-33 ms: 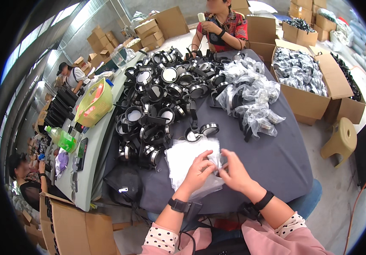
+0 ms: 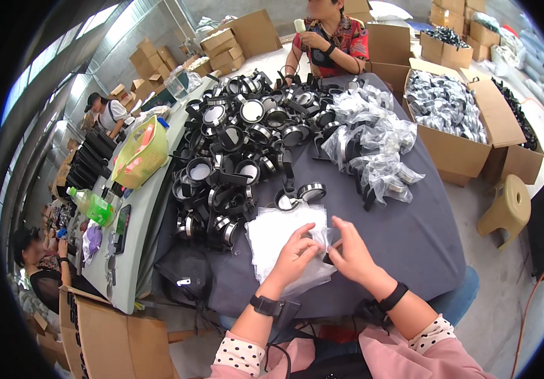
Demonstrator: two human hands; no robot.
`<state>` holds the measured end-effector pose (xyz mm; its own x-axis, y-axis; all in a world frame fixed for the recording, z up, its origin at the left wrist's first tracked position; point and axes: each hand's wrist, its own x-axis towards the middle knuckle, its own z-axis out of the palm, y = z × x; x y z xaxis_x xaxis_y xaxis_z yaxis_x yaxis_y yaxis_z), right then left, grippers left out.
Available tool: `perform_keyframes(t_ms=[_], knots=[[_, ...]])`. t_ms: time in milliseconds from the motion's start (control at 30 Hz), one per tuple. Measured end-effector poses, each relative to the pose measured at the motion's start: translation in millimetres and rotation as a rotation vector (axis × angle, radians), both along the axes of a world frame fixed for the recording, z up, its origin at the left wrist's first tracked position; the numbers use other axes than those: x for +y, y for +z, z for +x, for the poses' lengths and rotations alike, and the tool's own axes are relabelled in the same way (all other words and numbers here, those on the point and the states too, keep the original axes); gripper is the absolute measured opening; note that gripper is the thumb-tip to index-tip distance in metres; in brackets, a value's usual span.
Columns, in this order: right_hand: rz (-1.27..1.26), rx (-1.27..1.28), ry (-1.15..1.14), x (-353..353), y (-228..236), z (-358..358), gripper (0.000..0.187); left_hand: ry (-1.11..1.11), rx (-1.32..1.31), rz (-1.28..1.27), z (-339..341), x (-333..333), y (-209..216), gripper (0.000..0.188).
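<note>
Plastic [image 2: 323, 237] between left hand [image 2: 294, 255] and right hand [image 2: 355, 259] — cannot tell if either grip closes, green label [image 2: 100, 212] on bottle [image 2: 86, 201] unreadable

Bag stack [image 2: 275, 237] whitish; cuffs [image 2: 240, 355] black-dotted white; tablecloth [image 2: 404, 252] grey.

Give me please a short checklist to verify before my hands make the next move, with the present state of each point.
1. Both hands at the bag stack: ok. The left hand is over it, the right hand at its right edge.
2. Crumpled clear plastic between the hands firmly gripped: cannot tell.
3. Stack squared up: not ok. Its edges lie uneven.
4. Unbagged round pieces near the stack: ok. Two lie just beyond its far edge.
5. Bagged pieces apart from the stack: ok. They lie farther off to the right, with dark cloth between.
</note>
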<state>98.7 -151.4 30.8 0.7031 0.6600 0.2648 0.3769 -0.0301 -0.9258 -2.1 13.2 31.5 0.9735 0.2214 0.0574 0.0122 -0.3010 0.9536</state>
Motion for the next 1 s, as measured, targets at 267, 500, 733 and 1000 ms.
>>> perform_keyframes(t_ms=[267,500,733,1000], knots=[[-0.156,0.003,0.116,23.7,-17.1,32.2,0.029,0.125,-0.194,0.251,-8.4,-1.0,0.2,0.046],[-0.046,0.008,-0.071,-17.1,-8.8,12.2,0.01,0.178,-0.168,0.661,-33.4,-3.6,-19.1,0.069],[-0.046,0.018,-0.112,-18.7,-12.5,8.3,0.01,0.148,-0.255,0.733,-37.3,-9.1,-18.6,0.064],[-0.044,0.057,-0.149,-21.2,-18.7,6.0,0.01,0.149,-0.335,1.071,-29.7,-27.5,-16.1,0.031]])
